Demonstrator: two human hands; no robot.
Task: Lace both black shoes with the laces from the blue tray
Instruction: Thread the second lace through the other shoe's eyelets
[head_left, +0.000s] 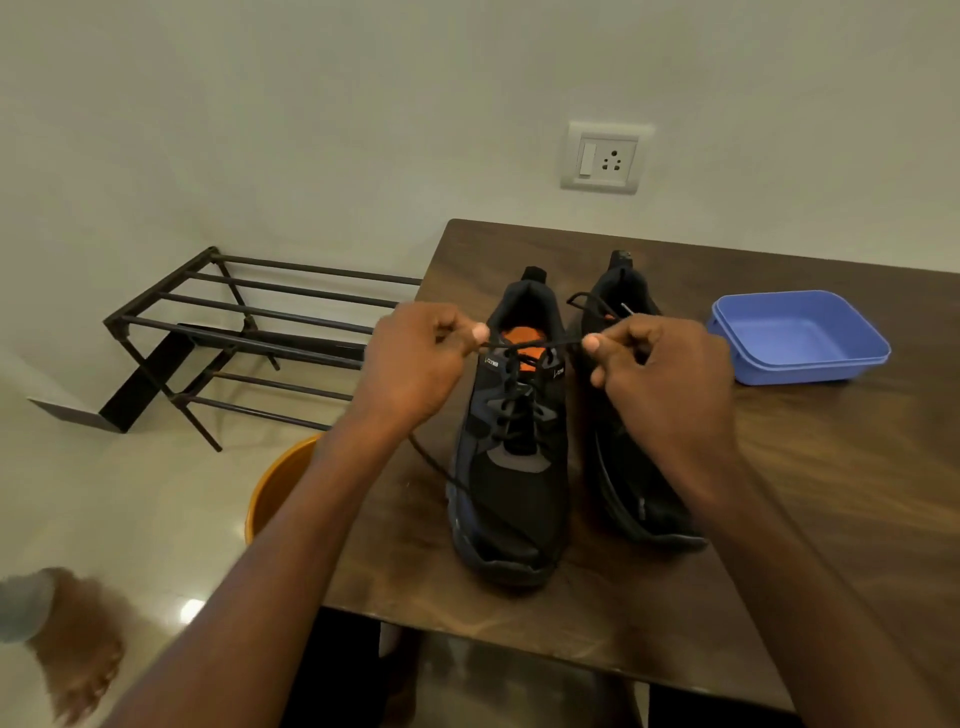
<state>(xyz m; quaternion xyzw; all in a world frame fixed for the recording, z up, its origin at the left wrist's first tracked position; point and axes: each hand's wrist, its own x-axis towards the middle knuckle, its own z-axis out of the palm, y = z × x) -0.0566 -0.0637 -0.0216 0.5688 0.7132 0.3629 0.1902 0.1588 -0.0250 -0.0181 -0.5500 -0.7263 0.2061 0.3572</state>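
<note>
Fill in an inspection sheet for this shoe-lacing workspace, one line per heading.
Surface: dark wooden table.
Job's things: left shoe laced; right shoe beside it, partly hidden; blue tray looks empty.
Clutter: nothing seen.
Grippers: left hand and right hand each pinch the lace taut across the left shoe.
Cables: nothing seen.
Surroundings: metal rack, orange bucket, wall socket.

A black metal rack (249, 332) and orange bucket (278, 486) stand beside the wooden table (831, 493).
</note>
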